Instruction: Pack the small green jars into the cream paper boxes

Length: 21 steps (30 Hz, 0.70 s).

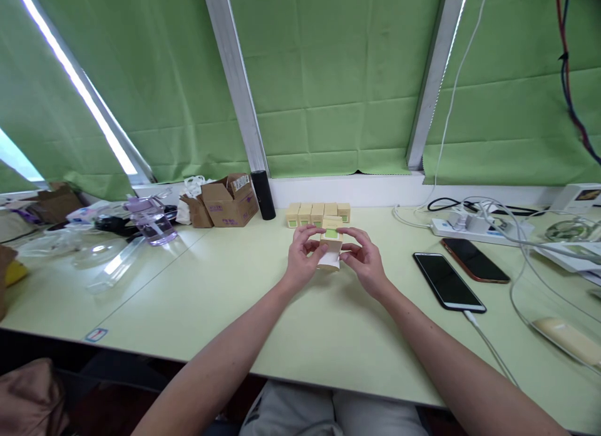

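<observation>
A small pale-yellow box (331,237) with a green and white label is held above the table between my two hands. Its near side shows a white surface, perhaps an opened flap or the inside. My left hand (302,255) grips the left side with fingers on top and thumb in front. From the right, my right hand (365,264) pinches the same box, its thumb and fingertips near the lower edge. Just behind it, several matching small boxes (305,214) stand in a row close together.
Open cardboard carton (230,204) and black cylinder (263,195) stand at the back. A purple bottle (153,220) is among clutter on the left. On the right lie two phones (449,280) (475,259), a power strip (483,232), looping cables and a beige mouse-like object (567,340).
</observation>
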Each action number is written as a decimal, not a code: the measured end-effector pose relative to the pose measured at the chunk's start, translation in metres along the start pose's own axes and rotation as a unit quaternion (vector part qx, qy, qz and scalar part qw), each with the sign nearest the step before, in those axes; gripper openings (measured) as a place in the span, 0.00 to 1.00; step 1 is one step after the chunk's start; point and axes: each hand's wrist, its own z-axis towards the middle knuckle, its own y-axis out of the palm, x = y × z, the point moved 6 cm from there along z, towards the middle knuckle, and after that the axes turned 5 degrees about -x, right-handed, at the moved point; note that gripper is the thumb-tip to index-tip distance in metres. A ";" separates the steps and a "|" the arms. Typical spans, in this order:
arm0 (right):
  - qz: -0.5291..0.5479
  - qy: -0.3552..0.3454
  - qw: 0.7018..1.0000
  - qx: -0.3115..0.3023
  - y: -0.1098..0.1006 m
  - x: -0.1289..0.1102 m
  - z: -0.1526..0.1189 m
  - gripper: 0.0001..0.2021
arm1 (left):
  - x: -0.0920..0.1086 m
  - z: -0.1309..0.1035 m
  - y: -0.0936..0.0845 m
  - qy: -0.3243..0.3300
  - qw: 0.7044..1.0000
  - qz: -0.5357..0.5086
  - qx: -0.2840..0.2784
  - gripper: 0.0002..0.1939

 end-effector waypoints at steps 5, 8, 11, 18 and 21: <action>0.004 0.006 1.000 0.003 -0.001 0.001 0.001 0.22 | -0.001 -0.001 0.001 0.002 1.000 0.004 0.010 0.18; 0.004 0.009 1.000 0.006 -0.002 0.001 0.001 0.22 | 0.000 -0.002 0.003 0.004 1.000 0.001 0.013 0.17; 0.000 0.010 1.000 0.010 -0.002 0.001 0.001 0.22 | 0.001 -0.002 0.004 0.006 1.000 0.001 0.011 0.17; -0.014 0.010 0.999 0.029 -0.001 -0.001 0.001 0.19 | 0.003 -0.004 0.007 0.011 1.000 0.008 0.010 0.17; -0.025 0.018 0.999 0.040 -0.001 0.001 0.001 0.18 | 0.005 -0.005 0.008 0.015 1.000 0.009 0.015 0.17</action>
